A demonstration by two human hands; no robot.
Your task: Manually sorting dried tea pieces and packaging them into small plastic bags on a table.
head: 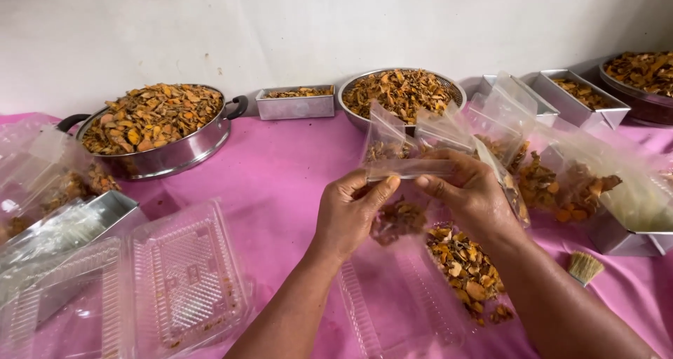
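Observation:
My left hand and my right hand together pinch the top edge of a clear plastic bag that holds dried orange-brown slices, at the middle of the pink table. The bag hangs above an open clear plastic clamshell box, which has a heap of the same dried slices on its right half. More filled clear bags lean just right of my right hand.
A steel pot heaped with slices stands at the back left, a round steel bowl and small steel tins at the back. An empty clamshell box lies front left, a small brush at the right.

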